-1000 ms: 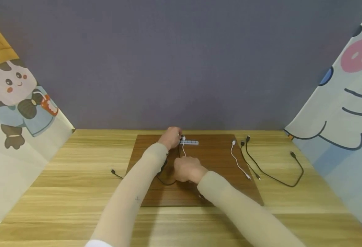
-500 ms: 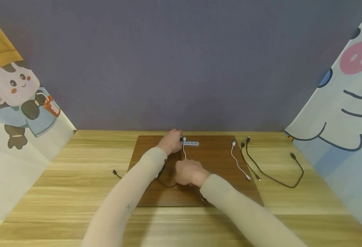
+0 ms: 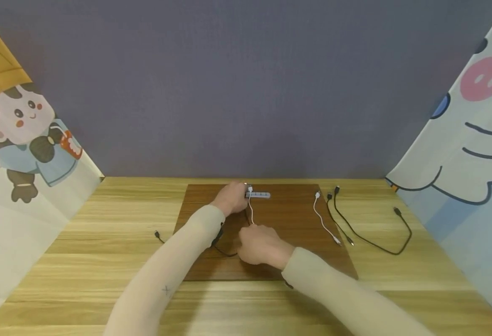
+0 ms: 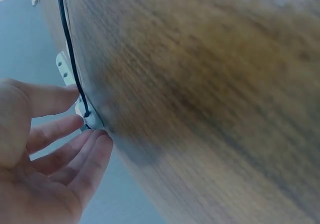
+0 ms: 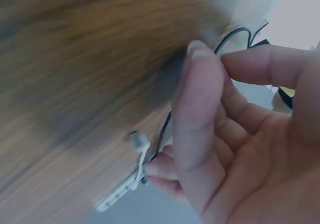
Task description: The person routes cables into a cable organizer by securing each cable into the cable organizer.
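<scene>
Toward the back of a brown board [image 3: 288,219] lies a pale cable clip strip [image 3: 262,195]. My left hand [image 3: 230,199] is at the strip's left end; in the left wrist view its thumb and fingertips hold that end, where a black cable [image 4: 70,44] runs into the clip. Nearer the front, my right hand [image 3: 263,245] pinches the black cable [image 5: 235,33] between thumb and forefinger, over the board. A short white cable [image 3: 251,207] sits at the strip, its plug standing up beside my left hand; its lower end passes behind my right hand.
Right of the strip lie another white cable [image 3: 323,221], a short black cable [image 3: 339,223] and a longer black cable [image 3: 374,240]. A black plug [image 3: 157,234] rests on the wooden table [image 3: 115,261] at left. A grey panel [image 3: 246,93] stands behind.
My right hand has drawn back a little toward the front edge. My left hand stays at the strip's left end, its fingers slightly lower. The loose cables at right stay put.
</scene>
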`<state>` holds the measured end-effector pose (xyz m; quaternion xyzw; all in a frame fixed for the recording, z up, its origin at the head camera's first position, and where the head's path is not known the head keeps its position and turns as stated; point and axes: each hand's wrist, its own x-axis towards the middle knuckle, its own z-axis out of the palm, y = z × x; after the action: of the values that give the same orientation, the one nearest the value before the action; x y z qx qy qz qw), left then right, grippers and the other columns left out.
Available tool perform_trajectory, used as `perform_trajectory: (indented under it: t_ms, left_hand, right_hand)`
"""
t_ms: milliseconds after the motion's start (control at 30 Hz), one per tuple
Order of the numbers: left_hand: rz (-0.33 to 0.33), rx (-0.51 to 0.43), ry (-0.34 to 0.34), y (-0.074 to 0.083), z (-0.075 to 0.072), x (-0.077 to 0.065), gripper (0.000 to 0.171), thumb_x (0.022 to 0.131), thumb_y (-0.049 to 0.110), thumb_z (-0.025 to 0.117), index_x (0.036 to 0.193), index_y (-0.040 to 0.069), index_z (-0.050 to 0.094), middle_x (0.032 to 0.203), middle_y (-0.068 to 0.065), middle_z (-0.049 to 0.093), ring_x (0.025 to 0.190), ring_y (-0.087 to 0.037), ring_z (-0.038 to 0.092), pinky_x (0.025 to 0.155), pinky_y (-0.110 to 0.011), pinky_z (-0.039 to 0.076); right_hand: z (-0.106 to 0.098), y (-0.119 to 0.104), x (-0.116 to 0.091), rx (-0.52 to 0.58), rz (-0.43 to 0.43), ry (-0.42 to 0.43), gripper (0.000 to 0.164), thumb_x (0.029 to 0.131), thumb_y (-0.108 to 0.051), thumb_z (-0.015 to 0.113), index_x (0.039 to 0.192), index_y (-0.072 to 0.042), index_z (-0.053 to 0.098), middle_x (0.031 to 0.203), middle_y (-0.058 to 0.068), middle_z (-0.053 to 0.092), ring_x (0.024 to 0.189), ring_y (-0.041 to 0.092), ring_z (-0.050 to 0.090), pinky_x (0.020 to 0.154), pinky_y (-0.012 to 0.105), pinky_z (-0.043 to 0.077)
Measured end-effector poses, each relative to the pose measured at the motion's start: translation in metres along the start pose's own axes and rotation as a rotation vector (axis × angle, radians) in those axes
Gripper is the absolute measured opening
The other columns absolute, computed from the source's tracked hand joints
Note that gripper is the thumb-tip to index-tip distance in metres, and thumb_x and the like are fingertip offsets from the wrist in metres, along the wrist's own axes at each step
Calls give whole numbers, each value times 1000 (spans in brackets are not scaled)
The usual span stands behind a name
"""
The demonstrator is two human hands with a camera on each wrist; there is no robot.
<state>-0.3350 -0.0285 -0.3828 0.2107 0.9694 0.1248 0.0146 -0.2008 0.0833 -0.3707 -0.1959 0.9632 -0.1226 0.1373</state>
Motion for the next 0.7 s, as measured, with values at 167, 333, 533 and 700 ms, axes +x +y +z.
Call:
perform_trajectory:
  t_ms: [167,333,533,700]
  left_hand:
    - [12,-4,-10,0,0,-3,7,96,15,70,94,9,66,90,-4,62,77,-20,55,70,-34,48]
    - [6,-12,-1,0,0,-9,2,92,7,68,95,8,68,88,-4,64,74,-19,56,68,-34,49]
    - [5,0,-17,4,-1,-12,14,91,0,62,80,9,60,80,-4,60,68,-18,54,62,-33,48]
    - [-29,-48,-87,5,-3,-11,32,89,-2,62,65,12,47,63,0,42,56,-15,41,53,-28,37]
  right_hand:
    - [-3,16,-9,24,-7,55,31,89,-9,59,60,-16,49,56,-2,44,44,10,37,40,26,30]
    - [-9,29,-13,65,3,93,31,93,-11,58,64,-15,50,54,-3,43,43,9,36,40,26,29]
    - [-17,47,-17,55,33,114,22,96,-15,59,74,-13,58,58,-1,49,46,11,43,41,27,34]
    - [-26,67,-22,14,96,113,21,96,-16,59,75,-13,57,60,0,48,48,12,41,43,29,32]
